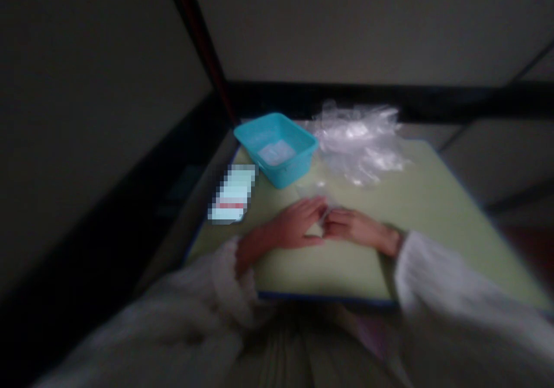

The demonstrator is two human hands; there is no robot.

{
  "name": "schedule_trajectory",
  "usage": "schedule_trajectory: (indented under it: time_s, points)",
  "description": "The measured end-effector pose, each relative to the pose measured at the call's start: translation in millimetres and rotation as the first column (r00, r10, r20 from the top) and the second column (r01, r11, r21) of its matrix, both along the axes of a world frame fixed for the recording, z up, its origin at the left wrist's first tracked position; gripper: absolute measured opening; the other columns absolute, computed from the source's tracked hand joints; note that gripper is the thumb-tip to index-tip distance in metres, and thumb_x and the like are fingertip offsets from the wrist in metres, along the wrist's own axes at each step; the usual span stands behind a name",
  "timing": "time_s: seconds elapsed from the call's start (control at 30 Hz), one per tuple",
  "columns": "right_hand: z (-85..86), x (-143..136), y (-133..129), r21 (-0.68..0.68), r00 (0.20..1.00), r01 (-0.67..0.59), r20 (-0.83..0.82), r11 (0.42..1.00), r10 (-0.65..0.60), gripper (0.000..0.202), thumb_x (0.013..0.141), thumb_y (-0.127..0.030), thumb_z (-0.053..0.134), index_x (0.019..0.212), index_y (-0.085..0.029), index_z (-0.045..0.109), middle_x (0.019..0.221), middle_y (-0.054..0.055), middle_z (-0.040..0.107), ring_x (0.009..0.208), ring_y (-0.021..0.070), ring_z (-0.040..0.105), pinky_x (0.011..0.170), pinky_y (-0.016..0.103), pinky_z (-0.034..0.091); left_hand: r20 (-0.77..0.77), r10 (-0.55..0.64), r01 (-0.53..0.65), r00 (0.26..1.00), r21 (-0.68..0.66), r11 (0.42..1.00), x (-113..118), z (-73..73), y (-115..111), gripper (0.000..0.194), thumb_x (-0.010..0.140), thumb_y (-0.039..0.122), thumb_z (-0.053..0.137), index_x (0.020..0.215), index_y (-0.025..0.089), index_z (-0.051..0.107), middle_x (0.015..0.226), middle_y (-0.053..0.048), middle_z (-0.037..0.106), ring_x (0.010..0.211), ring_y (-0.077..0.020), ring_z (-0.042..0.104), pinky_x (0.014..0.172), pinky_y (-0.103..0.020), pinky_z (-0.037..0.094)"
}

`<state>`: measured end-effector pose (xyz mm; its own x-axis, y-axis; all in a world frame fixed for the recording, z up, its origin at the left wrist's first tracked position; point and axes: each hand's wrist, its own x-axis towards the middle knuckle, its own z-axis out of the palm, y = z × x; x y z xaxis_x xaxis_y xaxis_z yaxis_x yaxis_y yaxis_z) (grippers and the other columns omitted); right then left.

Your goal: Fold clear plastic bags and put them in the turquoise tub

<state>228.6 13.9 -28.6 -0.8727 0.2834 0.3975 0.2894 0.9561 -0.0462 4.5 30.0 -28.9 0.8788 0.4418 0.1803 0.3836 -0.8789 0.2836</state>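
A small clear plastic bag (pixel 318 190) lies on the table just past my fingers, and part of it shows between my two hands. My left hand (pixel 300 224) rests over its near edge, fingers stretched forward and the thumb held apart. My right hand (pixel 355 226) has its fingers bent and closed on the plastic, its fingertips near those of the left. Blur and dim light hide the finer details of the bag.
A turquoise basket (pixel 291 175) with clear packets (pixel 277 152) in it stands at the back left. Right of it is a heap of clear plastic bags (pixel 359 137). A pixelated phone-shaped object (pixel 234 194) lies at the left edge of the yellowish table (pixel 437 203). A wall (pixel 367 30) rises behind.
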Motion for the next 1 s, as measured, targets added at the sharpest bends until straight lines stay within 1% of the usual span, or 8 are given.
schedule_trajectory:
  time_s: [0.1, 0.2, 0.27, 0.4, 0.5, 0.6, 0.83, 1.0]
  points:
    - [4.5, 6.5, -0.9, -0.060, 0.998, -0.016, -0.057, 0.998, 0.012, 0.028, 0.093, -0.036, 0.049, 0.090, -0.013, 0.065, 0.087, 0.011, 0.066, 0.088, 0.0209, 0.061, 0.079, 0.036, 0.053, 0.000, -0.010, 0.010, 1.000, -0.002, 1.000, -1.0, -1.2, 0.1, 0.072, 0.087, 0.056, 0.045, 0.140, 0.009, 0.031, 0.150, -0.018, 0.025, 0.141, -0.0271, 0.017, 0.115, -0.043, 0.017]
    - [13.1, 20.5, -5.0, -0.149, 0.998, -0.008, -0.069, 0.989, -0.003, 0.025, 0.093, -0.031, 0.050, 0.102, -0.013, 0.064, 0.100, 0.013, 0.067, 0.097, 0.0220, 0.061, 0.084, 0.038, 0.053, -0.011, -0.002, 0.002, 1.000, 0.006, 1.000, -2.7, -1.9, -0.1, 0.075, 0.087, 0.059, 0.044, 0.142, 0.010, 0.028, 0.151, -0.018, 0.022, 0.142, -0.0276, 0.014, 0.115, -0.043, 0.015]
    - [17.8, 31.7, -8.3, -0.181, 0.998, 0.013, -0.062, 0.983, -0.025, 0.026, 0.094, -0.028, 0.047, 0.109, -0.014, 0.062, 0.108, 0.013, 0.067, 0.104, 0.0225, 0.060, 0.089, 0.041, 0.051, -0.019, -0.003, 0.003, 1.000, 0.013, 1.000, -3.6, -0.5, -0.7, 0.077, 0.087, 0.059, 0.044, 0.144, 0.011, 0.024, 0.153, -0.017, 0.017, 0.142, -0.0282, 0.011, 0.115, -0.044, 0.013]
    - [20.9, 48.5, -10.7, -0.216, 0.996, 0.081, -0.026, 0.973, -0.089, 0.028, 0.093, -0.027, 0.047, 0.115, -0.017, 0.062, 0.114, 0.011, 0.067, 0.111, 0.0234, 0.058, 0.093, 0.043, 0.050, -0.002, -0.077, 0.077, 0.997, 0.009, 0.997, -3.9, 6.3, -3.4, 0.076, 0.088, 0.059, 0.043, 0.146, 0.014, 0.023, 0.154, -0.015, 0.014, 0.143, -0.0282, 0.008, 0.116, -0.044, 0.010]
    - [20.9, 52.9, -9.4, -0.233, 0.993, 0.115, -0.008, 0.966, -0.121, 0.029, 0.093, -0.027, 0.047, 0.115, -0.016, 0.062, 0.115, 0.011, 0.067, 0.112, 0.0242, 0.058, 0.093, 0.044, 0.050, 0.015, -0.162, 0.162, 0.987, -0.020, 0.987, -3.3, 9.9, -5.0, 0.074, 0.088, 0.057, 0.044, 0.146, 0.017, 0.022, 0.154, -0.011, 0.016, 0.143, -0.0270, 0.010, 0.116, -0.043, 0.011]
    - [21.6, 53.3, -8.1, -0.240, 0.993, 0.111, -0.008, 0.965, -0.116, 0.029, 0.092, -0.026, 0.047, 0.114, -0.015, 0.063, 0.113, 0.011, 0.068, 0.111, 0.0242, 0.060, 0.092, 0.043, 0.051, 0.012, -0.208, 0.208, 0.978, -0.038, 0.977, -2.9, 9.7, -5.3, 0.075, 0.088, 0.055, 0.047, 0.147, 0.018, 0.020, 0.154, -0.010, 0.016, 0.143, -0.0266, 0.011, 0.116, -0.043, 0.012]
    - [24.5, 53.7, -8.1, -0.264, 0.991, 0.119, -0.025, 0.957, -0.130, 0.027, 0.092, -0.023, 0.046, 0.109, -0.014, 0.065, 0.107, 0.011, 0.070, 0.105, 0.0244, 0.063, 0.089, 0.043, 0.052, -0.017, -0.236, 0.235, 0.972, -0.043, 0.971, -2.8, 8.4, -3.8, 0.076, 0.087, 0.054, 0.049, 0.146, 0.015, 0.022, 0.153, -0.013, 0.018, 0.143, -0.0272, 0.010, 0.116, -0.043, 0.011]
    - [24.1, 53.2, -8.3, -0.284, 0.990, 0.125, -0.022, 0.951, -0.136, 0.025, 0.092, -0.022, 0.046, 0.105, -0.015, 0.066, 0.104, 0.010, 0.071, 0.103, 0.0238, 0.063, 0.089, 0.043, 0.052, -0.001, -0.235, 0.235, 0.972, -0.050, 0.971, -2.5, 7.0, -3.1, 0.076, 0.086, 0.054, 0.050, 0.146, 0.017, 0.023, 0.153, -0.012, 0.020, 0.142, -0.0282, 0.013, 0.116, -0.044, 0.012]
